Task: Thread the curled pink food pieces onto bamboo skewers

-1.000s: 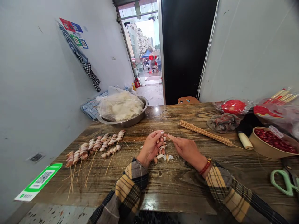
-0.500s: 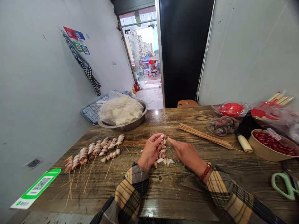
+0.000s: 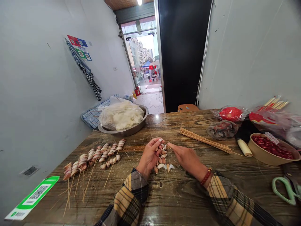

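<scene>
In front of me, my left hand (image 3: 148, 155) pinches a pale garlic clove (image 3: 161, 140) between thumb and fingertips. My right hand (image 3: 188, 158) is just to its right, fingers drawn together toward the tip; whether something thin is held there I cannot make out. Beneath and between the hands lies a small pile of loose garlic cloves (image 3: 163, 160), partly hidden by my left hand, with bits of papery skin (image 3: 172, 166). On the left, several skewers of garlic (image 3: 96, 153) rest side by side on the wooden table (image 3: 178, 201).
A metal basin (image 3: 138, 127) with a plastic bag of white stuff (image 3: 122, 114) stands at the back left. Bare bamboo skewers (image 3: 204, 140) lie right of centre. Farther right are a bowl of dark red pieces (image 3: 258, 153), plastic packets (image 3: 231, 113) and green-handled scissors (image 3: 282, 188).
The whole view has tilted slightly upward. My right fingertips have drawn a little away from the left fingertips, leaving a small gap. The clove stays in my left hand.
</scene>
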Tool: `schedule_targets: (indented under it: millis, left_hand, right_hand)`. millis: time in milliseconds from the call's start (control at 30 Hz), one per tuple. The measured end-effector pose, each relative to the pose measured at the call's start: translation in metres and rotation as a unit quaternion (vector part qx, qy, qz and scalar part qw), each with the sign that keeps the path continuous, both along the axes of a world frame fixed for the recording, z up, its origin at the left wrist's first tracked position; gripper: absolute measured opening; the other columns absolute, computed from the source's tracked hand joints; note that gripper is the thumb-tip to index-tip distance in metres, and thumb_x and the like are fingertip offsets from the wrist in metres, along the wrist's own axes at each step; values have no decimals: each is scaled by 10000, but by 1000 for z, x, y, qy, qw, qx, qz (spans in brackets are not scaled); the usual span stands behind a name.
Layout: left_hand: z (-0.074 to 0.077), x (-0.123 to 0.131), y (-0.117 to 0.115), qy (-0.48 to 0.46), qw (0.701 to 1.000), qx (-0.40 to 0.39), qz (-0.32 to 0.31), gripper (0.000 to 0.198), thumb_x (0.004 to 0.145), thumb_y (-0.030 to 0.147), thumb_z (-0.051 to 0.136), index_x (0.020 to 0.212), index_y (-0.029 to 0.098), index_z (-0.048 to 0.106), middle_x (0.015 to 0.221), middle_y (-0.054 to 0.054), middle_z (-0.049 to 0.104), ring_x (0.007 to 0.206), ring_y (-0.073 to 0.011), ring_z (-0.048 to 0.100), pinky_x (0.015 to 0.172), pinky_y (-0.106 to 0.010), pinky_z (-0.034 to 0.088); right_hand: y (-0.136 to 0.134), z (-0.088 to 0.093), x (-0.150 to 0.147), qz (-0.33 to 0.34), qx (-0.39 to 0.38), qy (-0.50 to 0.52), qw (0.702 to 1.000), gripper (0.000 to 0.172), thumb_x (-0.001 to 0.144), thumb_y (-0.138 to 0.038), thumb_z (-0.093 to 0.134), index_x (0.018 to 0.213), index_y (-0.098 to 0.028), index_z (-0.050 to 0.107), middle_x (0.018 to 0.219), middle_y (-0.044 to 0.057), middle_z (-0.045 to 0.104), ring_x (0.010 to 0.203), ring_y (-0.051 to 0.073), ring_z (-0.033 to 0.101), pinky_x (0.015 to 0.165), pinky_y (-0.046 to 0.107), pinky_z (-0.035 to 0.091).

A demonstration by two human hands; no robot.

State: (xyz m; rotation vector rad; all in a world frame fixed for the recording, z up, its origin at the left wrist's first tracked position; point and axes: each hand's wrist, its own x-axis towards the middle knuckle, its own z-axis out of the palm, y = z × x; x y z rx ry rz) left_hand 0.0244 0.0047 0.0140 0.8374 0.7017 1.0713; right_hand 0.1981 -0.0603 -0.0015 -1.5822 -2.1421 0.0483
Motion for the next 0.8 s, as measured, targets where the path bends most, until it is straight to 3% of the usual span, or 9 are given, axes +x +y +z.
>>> schedule_targets:
  millis: [133,233,333,467,567,667,800]
  left_hand:
    - [7,-15,6,10,999,14,48,353,651,256,798,931,128,626,820,-17,662,446,-5,400,374,-131,303]
    - [8,-30,0,25,996,8,81,394,614,250,820,935,133,623,854,-22,662,474,-12,426,374,-133,284]
    - [5,-51,-18,44,993,-11,105,394,602,232,825,933,139,631,868,-27,658,527,-33,474,395,-137,307]
    - [-3,-86,-53,88,985,-15,145,372,637,266,806,960,174,646,942,-34,668,564,-50,490,416,-145,341]
    - [-10,-108,-77,119,976,-41,179,398,606,258,818,960,181,654,947,-30,671,567,-55,494,439,-150,379]
    - [-18,-120,-93,112,972,-48,203,385,563,264,837,888,167,656,880,-26,670,541,-48,468,410,-141,346]
    - [-24,-119,-103,116,974,-18,192,368,595,304,816,892,157,655,829,-41,669,518,-53,445,402,-151,330]
  right_hand:
    - [1,4,5,-31,26,-9,999,482,960,-186,382,1430,-289,416,1187,67,672,962,169,677,824,265,522]
    - [5,3,9,-45,-9,-41,998,467,953,-174,383,1401,-286,451,1091,70,706,922,180,684,770,267,520]
    - [7,2,12,-41,-56,-70,995,413,951,-165,378,1317,-274,537,998,72,726,894,194,689,713,263,506]
    - [8,0,13,-53,-28,-37,998,410,974,-191,344,1349,-283,484,1047,77,708,921,183,678,736,258,480]
    - [13,-7,14,-61,-51,-34,996,367,975,-215,349,1276,-289,545,1002,69,716,914,190,680,736,265,472]
    - [20,-17,16,-69,-60,-27,995,334,978,-226,342,1147,-265,627,971,69,723,910,204,683,720,273,472]
    - [23,-27,16,-81,-46,-18,996,351,992,-241,308,1119,-228,634,1000,85,715,932,205,677,729,268,467]
